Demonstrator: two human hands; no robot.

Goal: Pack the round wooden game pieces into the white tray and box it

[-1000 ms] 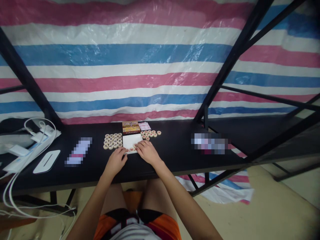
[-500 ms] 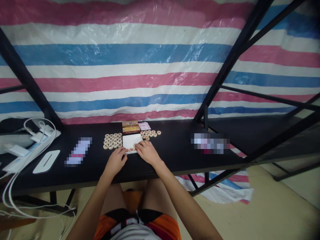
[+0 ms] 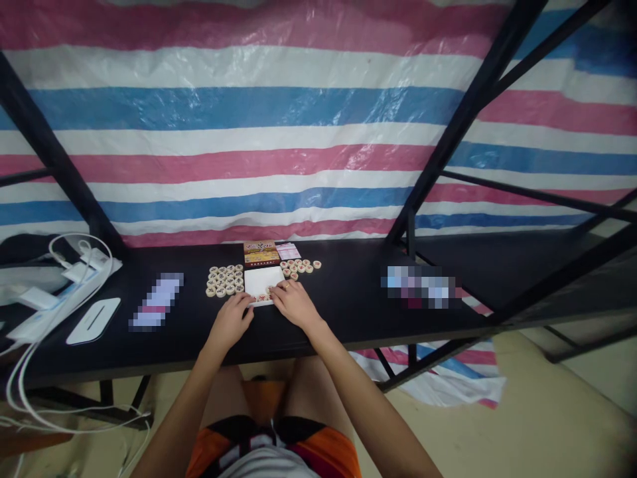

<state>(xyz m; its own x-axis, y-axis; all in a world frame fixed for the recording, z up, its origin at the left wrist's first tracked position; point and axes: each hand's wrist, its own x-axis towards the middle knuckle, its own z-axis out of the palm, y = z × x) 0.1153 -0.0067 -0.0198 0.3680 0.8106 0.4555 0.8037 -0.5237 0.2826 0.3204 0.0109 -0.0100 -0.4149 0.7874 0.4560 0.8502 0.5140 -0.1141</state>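
A white open box [image 3: 263,275] sits on the black table, with several round Chinese chess pieces [image 3: 261,298] along its near side. My left hand [image 3: 232,318] rests at the box's near left corner, fingertips over the rim by the pieces, thumb apart from the fingers. At the near right corner, my right hand [image 3: 294,304] has its fingers bent over the wall, closed at a piece that they partly cover; a ring is on one finger. Dark-marked pieces [image 3: 225,281] stand in rows left of the box. Red-marked pieces [image 3: 300,267] lie to its right.
Behind the white box are a brown printed box [image 3: 261,253] and a pink-and-white paper [image 3: 288,251]. Blurred-out items lie left and right. A white flat device [image 3: 93,321] and a power strip with cables [image 3: 82,275] are at far left. Black metal posts [image 3: 448,146] frame the table.
Both hands stay almost still at the box. The view shifts very slightly; no piece has visibly moved.
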